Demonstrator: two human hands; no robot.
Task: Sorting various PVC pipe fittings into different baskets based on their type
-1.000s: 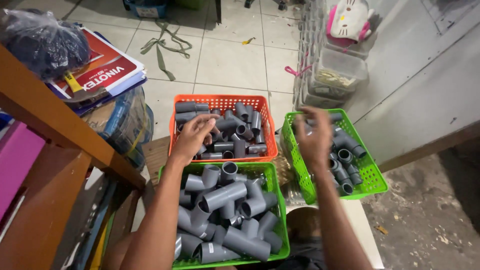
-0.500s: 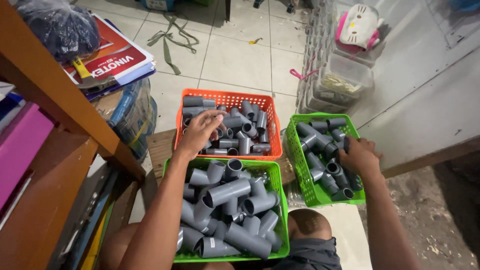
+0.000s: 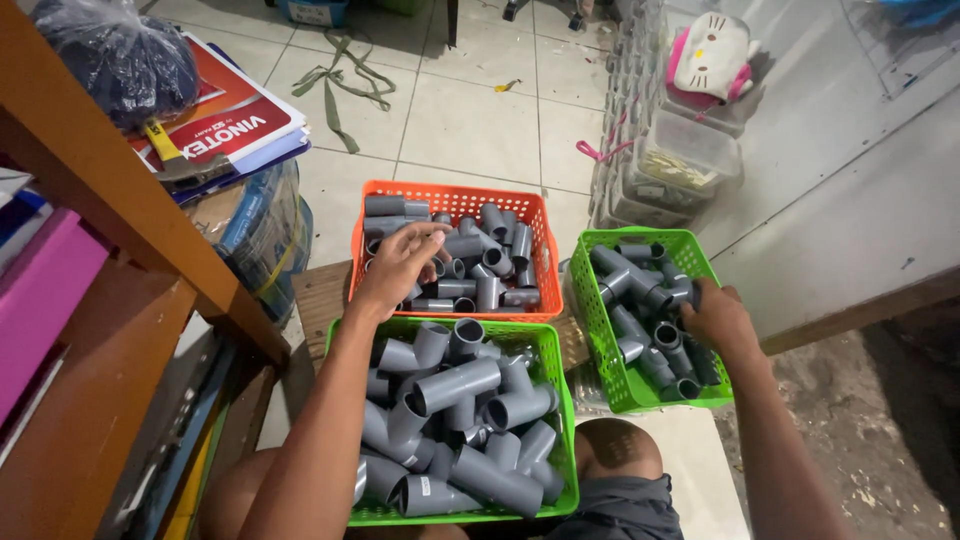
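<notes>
Three baskets of grey pipe fittings: one orange basket (image 3: 452, 200) and two green baskets (image 3: 556, 400) (image 3: 702, 262) beside it.

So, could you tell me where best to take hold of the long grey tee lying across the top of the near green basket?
Probably grip the grey tee across its straight barrel, coming down from above: it lies on top, nearly level, its sides exposed.
</notes>
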